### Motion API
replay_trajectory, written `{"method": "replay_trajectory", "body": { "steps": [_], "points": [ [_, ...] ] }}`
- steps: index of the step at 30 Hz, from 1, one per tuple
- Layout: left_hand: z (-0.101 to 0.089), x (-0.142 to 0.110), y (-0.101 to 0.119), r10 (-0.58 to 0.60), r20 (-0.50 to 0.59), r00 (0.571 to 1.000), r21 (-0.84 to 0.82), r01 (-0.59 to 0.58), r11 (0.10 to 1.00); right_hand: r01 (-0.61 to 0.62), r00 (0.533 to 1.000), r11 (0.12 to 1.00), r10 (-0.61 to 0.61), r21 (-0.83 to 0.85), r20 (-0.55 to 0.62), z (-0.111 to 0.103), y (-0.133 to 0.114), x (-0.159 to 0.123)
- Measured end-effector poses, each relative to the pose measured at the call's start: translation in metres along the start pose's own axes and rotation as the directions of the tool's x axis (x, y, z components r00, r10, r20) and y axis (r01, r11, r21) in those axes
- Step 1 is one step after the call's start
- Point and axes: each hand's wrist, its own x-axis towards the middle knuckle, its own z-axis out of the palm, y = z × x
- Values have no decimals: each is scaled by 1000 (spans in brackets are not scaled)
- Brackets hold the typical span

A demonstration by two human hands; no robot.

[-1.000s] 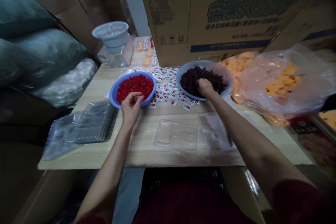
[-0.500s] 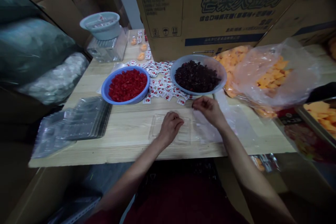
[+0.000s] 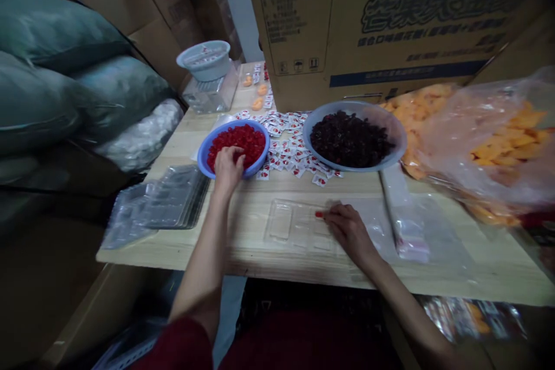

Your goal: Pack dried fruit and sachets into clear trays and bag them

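My left hand (image 3: 228, 169) reaches over the near rim of a blue bowl (image 3: 203, 157), its fingers curved and apart at the heap of small red candied-looking pieces (image 3: 238, 140). My right hand (image 3: 349, 230) pinches one red piece (image 3: 319, 214) between thumb and fingertips, over the right part of a clear plastic compartment tray (image 3: 280, 224). That tray lies flat on the wooden table. Behind the right hand stands a pale blue bowl (image 3: 398, 153) full of dark, raisin-like dried fruit (image 3: 351, 137).
Small printed sachets (image 3: 286, 153) lie scattered between the bowls. Clear trays (image 3: 173, 199) are stacked at the left. Plastic bags (image 3: 410, 231) lie right of the tray, below a large bag of orange pieces (image 3: 507, 144). A big carton (image 3: 303, 84) stands behind.
My left hand has moved from above the tray to the red pieces' bowl. My right hand has come from the dark fruit bowl's edge down to the tray. The view has shifted left.
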Motion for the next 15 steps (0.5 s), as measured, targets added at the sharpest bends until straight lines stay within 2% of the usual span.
{"method": "replay_trajectory", "body": {
  "steps": [3, 5, 7, 9, 11, 12, 15],
  "points": [
    [5, 40, -27, -67, 222, 973, 8, 67, 998, -23, 999, 999, 25, 36, -44, -20, 5, 3],
    [15, 52, -35, -74, 289, 954, -13, 81, 997, -66, 986, 997, 70, 31, -151, -45, 11, 16],
    [23, 55, -37, -89, 314, 945, -25, 102, 994, -126, 948, 992, 120, -4, -296, -73, 24, 39],
    [26, 52, -36, -113, 299, 948, -39, 130, 991, -207, 913, 975, 162, -82, -373, -97, 41, 72],
    [25, 47, -35, -139, 244, 960, -60, 158, 986, -315, 924, 929, 254, -194, -285, -107, 60, 111],
    [23, 45, -35, -151, 200, 968, -77, 169, 983, -363, 925, 898, 315, -247, -213, -107, 69, 130],
    [18, 40, -34, -174, 44, 984, -162, 179, 970, -423, 906, 856, 393, -297, -156, -91, 87, 176]
  ]
}}
